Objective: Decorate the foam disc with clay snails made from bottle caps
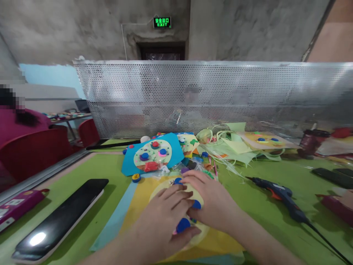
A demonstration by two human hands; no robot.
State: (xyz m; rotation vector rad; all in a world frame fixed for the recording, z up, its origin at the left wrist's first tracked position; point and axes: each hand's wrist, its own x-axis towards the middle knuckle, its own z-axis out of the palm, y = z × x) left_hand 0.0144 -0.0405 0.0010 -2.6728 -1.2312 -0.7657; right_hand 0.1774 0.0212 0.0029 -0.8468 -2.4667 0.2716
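Observation:
A sheet of yellow paper (136, 206) lies in front of me, with a cream paper round (201, 235) on it that bears several blue bottle caps. My left hand (168, 209) rests over the round, fingers spread, with one blue cap (183, 225) between its thumb and forefinger. Over the right side of the round is my right hand (212, 195), fingers stretched out and tips close to the left hand's. Another blue cap (196, 204) shows under its palm side, and a third cap (178, 180) near its fingertips. My hands partly hide the round.
Light blue paper (118, 209) pokes out under the yellow sheet. Left lies a black-topped case (63, 217); right, a glue gun (281, 195) with its cord. Behind are a blue decorated card (176, 147), paper scraps (234, 147) and a perforated metal screen (220, 99). A person in pink (30, 117) sits far left.

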